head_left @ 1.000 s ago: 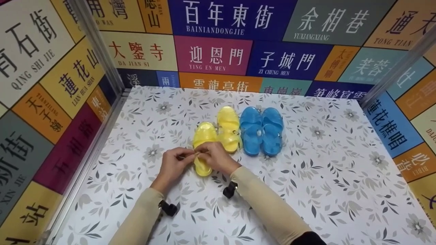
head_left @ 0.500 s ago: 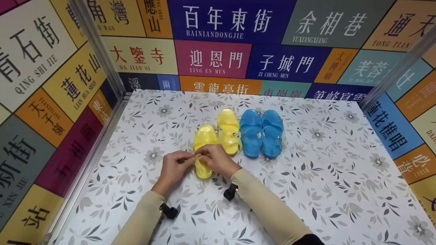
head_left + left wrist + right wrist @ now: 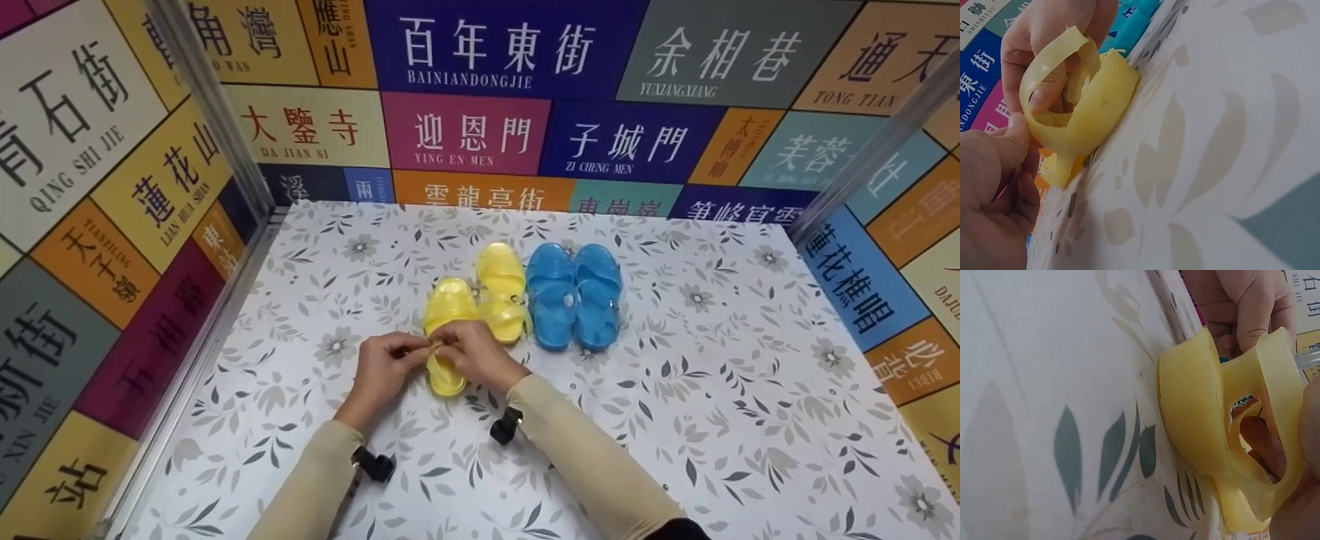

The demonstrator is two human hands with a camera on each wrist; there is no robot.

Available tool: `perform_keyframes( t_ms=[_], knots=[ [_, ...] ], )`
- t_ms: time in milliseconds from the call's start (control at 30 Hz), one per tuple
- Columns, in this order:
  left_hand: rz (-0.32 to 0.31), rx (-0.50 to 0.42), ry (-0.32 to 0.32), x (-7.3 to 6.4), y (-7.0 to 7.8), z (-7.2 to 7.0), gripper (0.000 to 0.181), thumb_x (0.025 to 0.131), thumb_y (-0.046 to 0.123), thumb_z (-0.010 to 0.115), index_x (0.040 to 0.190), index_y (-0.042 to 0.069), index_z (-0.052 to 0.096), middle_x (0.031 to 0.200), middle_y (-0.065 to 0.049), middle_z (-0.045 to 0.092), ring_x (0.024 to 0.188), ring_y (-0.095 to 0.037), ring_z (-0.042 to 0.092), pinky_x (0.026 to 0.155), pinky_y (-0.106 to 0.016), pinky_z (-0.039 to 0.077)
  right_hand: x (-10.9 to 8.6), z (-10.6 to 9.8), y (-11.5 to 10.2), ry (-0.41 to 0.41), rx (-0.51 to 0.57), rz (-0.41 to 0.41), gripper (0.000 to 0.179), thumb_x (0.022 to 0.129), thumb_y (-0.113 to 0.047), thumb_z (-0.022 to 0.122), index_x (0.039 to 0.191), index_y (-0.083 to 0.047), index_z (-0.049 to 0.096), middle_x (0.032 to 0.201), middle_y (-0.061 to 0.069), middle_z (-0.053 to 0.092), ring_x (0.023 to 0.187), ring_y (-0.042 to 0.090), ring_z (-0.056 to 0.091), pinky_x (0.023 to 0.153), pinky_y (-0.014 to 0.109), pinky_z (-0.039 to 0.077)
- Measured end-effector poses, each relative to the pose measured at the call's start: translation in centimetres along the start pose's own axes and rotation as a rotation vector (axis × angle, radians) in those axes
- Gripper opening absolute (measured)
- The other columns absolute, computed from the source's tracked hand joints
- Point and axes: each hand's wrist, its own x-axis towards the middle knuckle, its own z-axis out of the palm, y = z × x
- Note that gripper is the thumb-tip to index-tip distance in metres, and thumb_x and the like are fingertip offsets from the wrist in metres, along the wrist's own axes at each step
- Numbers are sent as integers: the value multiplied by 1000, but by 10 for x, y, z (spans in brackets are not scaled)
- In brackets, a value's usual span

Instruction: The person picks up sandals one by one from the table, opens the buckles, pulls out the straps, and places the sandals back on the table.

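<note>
A yellow jelly sandal [image 3: 451, 298] lies on the patterned tabletop, toe pointing away. At the left side of its strap, my left hand [image 3: 377, 376] pinches the strap between thumb and fingers. My right hand [image 3: 478, 351] reaches over the sandal from the right and pinches the strap at the same spot, covering its middle. In the left wrist view the heel strap [image 3: 1044, 62] loops above the heel, with right-hand fingers inside the loop. The right wrist view shows the sandal's heel [image 3: 1188, 396] from behind. The strap's fastening is hidden by the fingers.
Another yellow sandal [image 3: 501, 270] sits just right of the handled one, slightly farther back. Beside it stand two blue sandals, the left [image 3: 552, 266] and the right [image 3: 598, 277]. Printed wall panels [image 3: 465, 135] border the table at the back and both sides.
Both hands stay at the sandal's strap with only tiny finger shifts. The head view has tilted slightly, so the scene sits a little lower.
</note>
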Motion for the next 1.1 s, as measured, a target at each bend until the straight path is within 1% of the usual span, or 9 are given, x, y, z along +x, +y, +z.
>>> perform_keyframes(
  t_ms=[200,433,600,733,900,1000,1100],
  knots=[
    [-9,-46,-14,-4,-3,-3,14,87,9,86,100,11,84,91,-5,80,81,-18,72,72,-20,56,0,1,1,15,18,-9,22,93,0,71,113,-5,79,110,8,79,103,21,73,93,31,58],
    [-59,-32,-13,-6,-5,-7,13,88,8,85,101,11,84,92,-3,79,83,-14,72,75,-20,57,-1,0,0,9,26,18,23,94,2,71,115,-4,78,112,8,79,107,22,73,95,32,58],
    [-54,-17,-16,-6,-4,-6,10,90,10,84,100,13,84,92,0,80,84,-15,73,75,-22,58,-2,1,1,3,37,30,22,95,1,70,115,-5,78,112,7,79,107,21,72,95,32,58],
    [-53,-36,-15,-6,-1,-4,9,90,10,83,99,14,85,92,-1,80,85,-17,73,75,-22,57,-2,1,1,4,29,29,22,95,0,70,114,-6,79,111,6,79,105,20,73,94,32,58],
    [-48,-69,-21,-4,0,-1,11,90,9,83,101,13,84,93,-2,80,86,-18,73,76,-22,58,-1,0,-1,-10,13,29,23,94,1,70,115,-5,78,110,8,78,104,21,73,94,32,58],
    [-34,-67,-21,-3,0,-1,12,89,9,83,101,12,84,94,-2,80,86,-17,73,76,-23,58,-1,0,-1,-9,6,28,23,95,1,70,115,-4,78,111,8,78,105,22,72,95,33,58],
    [-33,-62,-13,-1,1,1,13,88,8,84,100,11,85,93,-4,80,85,-16,73,76,-23,58,-1,0,-1,-7,1,22,22,95,1,70,115,-5,78,110,7,78,105,22,72,95,33,58]
  ],
)
